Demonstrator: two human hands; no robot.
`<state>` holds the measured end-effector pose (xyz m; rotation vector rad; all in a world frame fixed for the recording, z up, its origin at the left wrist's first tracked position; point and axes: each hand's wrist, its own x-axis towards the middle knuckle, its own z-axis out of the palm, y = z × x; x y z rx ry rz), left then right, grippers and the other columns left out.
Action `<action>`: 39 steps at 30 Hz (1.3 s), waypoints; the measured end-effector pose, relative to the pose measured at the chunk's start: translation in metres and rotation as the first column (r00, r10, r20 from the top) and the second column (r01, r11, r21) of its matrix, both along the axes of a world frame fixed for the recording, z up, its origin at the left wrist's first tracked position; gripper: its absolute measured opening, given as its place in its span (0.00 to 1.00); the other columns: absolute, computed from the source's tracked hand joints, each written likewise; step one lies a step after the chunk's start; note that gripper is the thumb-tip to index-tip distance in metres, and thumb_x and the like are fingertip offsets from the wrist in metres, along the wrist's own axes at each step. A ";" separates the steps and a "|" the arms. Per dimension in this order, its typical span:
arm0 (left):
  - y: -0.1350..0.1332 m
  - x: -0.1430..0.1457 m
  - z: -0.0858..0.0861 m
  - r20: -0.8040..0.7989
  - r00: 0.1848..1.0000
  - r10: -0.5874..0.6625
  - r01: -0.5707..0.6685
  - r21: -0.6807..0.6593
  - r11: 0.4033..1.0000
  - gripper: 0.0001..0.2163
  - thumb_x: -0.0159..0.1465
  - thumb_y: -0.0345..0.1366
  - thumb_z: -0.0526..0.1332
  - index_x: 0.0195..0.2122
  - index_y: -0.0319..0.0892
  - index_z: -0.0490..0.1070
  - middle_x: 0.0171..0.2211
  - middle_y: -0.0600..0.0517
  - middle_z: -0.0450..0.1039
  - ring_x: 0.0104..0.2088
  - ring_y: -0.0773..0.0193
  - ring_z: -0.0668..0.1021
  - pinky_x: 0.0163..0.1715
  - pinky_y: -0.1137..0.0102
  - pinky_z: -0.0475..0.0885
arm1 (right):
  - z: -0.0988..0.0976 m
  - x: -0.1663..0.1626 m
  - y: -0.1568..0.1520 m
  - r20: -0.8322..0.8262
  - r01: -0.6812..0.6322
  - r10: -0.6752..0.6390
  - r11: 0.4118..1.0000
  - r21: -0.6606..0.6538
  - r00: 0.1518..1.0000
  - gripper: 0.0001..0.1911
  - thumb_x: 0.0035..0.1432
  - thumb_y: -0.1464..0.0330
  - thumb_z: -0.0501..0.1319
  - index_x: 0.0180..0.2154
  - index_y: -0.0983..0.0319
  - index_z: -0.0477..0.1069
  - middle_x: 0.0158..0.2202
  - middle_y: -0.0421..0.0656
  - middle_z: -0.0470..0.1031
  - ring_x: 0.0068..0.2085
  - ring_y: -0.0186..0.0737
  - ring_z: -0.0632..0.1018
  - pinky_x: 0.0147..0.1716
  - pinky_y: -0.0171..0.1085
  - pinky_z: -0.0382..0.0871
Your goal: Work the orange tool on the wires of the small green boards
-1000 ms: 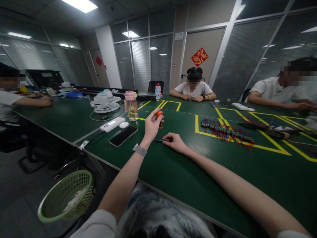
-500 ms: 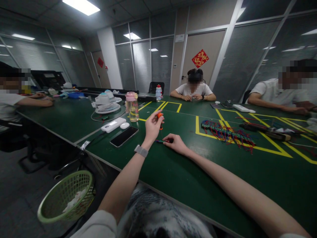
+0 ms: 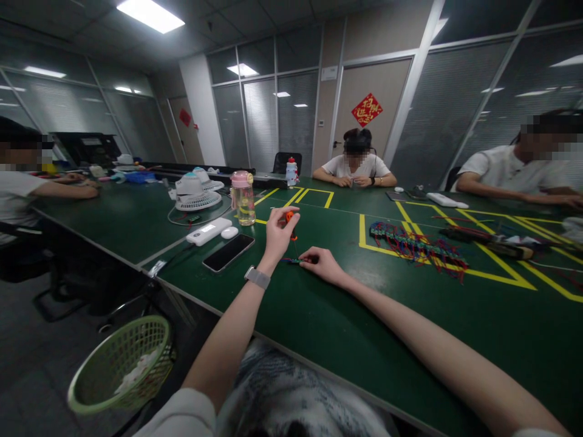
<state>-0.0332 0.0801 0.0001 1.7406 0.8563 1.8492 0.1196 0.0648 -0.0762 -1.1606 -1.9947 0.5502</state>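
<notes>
My left hand (image 3: 277,233), with a watch on its wrist, has its thumb and fingers closed around the orange handle of a screwdriver (image 3: 290,216). The screwdriver's thin shaft points down at a small green circuit board (image 3: 294,261) on the table, leaning slightly to the left at its top. Whether the tip touches the board is too small to tell. Flat on the table, my right hand (image 3: 323,266) pinches the right end of that board. Thin coloured wires stick out at the board's left end.
Left of my hands lie a phone (image 3: 229,252), a white power bank (image 3: 208,232) and a pink-lidded bottle (image 3: 245,200). Wired boards (image 3: 416,244) lie in a row on the right. A green basket (image 3: 122,364) stands on the floor. Several people sit around the green table (image 3: 364,340).
The top of the screwdriver and my left hand have shifted slightly to the left, and the fingers have changed position on the handle. My right hand stays at the board.
</notes>
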 end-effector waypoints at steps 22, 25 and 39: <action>0.001 0.006 -0.003 0.092 0.972 -0.218 0.227 -0.112 0.967 0.14 0.62 0.39 0.56 0.49 0.44 0.70 0.38 0.50 0.71 0.31 0.68 0.75 0.31 0.72 0.74 | 0.000 0.000 -0.001 -0.018 -0.014 0.014 1.000 0.004 1.000 0.08 0.49 0.70 0.62 0.33 0.64 0.77 0.29 0.42 0.72 0.30 0.34 0.72 0.31 0.34 0.66; -0.002 0.004 -0.002 -0.014 0.998 -0.058 0.057 -0.040 0.998 0.11 0.58 0.39 0.62 0.42 0.44 0.74 0.36 0.51 0.69 0.31 0.69 0.73 0.32 0.74 0.72 | 0.000 0.001 0.000 -0.018 -0.024 0.024 1.000 0.013 1.000 0.08 0.49 0.70 0.62 0.33 0.64 0.77 0.29 0.42 0.72 0.30 0.34 0.72 0.31 0.34 0.66; 0.000 0.005 -0.003 0.071 0.983 -0.170 0.176 -0.075 0.982 0.15 0.59 0.37 0.61 0.47 0.43 0.71 0.42 0.48 0.73 0.36 0.65 0.76 0.37 0.69 0.74 | -0.001 0.001 0.000 -0.021 -0.034 0.034 0.999 0.012 0.999 0.08 0.50 0.70 0.62 0.34 0.64 0.77 0.29 0.42 0.72 0.30 0.34 0.72 0.31 0.34 0.67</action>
